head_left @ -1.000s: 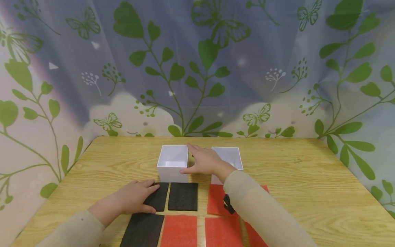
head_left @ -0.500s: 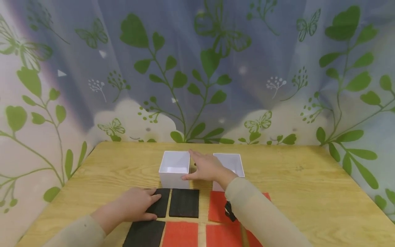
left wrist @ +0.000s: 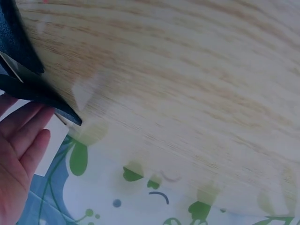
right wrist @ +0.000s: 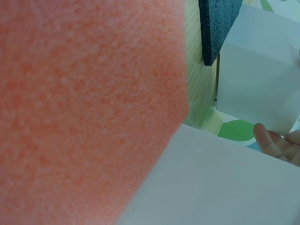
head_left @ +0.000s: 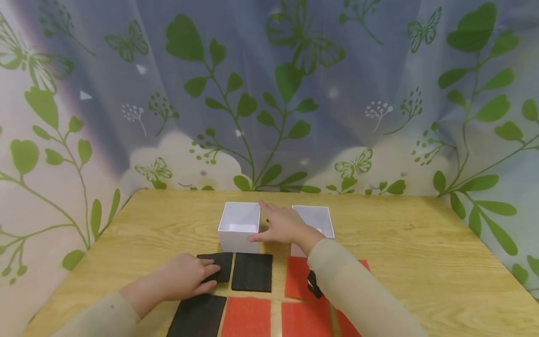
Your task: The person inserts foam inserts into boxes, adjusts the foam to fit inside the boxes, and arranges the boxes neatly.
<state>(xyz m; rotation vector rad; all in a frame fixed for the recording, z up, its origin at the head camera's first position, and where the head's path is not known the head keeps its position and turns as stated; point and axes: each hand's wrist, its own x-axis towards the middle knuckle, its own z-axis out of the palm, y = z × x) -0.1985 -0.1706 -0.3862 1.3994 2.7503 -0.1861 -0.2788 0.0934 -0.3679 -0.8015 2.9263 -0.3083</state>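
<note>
In the head view, my left hand (head_left: 185,276) is at a thin black square (head_left: 219,267), pinching it with fingers on top and thumb at its near edge. The left wrist view shows the same black square (left wrist: 47,98) raised at an angle against my fingers (left wrist: 33,131). My right hand (head_left: 282,226) grips the right side of the left white open box (head_left: 238,241), thumb on its front face and fingertips at the rim. In the right wrist view, the fingers (right wrist: 269,143) lie at the edge of the white box (right wrist: 258,70).
A second white box (head_left: 313,215) stands to the right, partly behind my right wrist. Another black square (head_left: 251,272) lies before the left box, and one more (head_left: 198,318) lies nearer. Several red squares (head_left: 246,318) lie on the wooden table (head_left: 412,252). A patterned curtain (head_left: 269,117) hangs behind.
The near edge of the black square under my left hand has risen and shifted away from me, with the fingers drawn in. My right hand stays at the left box. The view tilted slightly.
</note>
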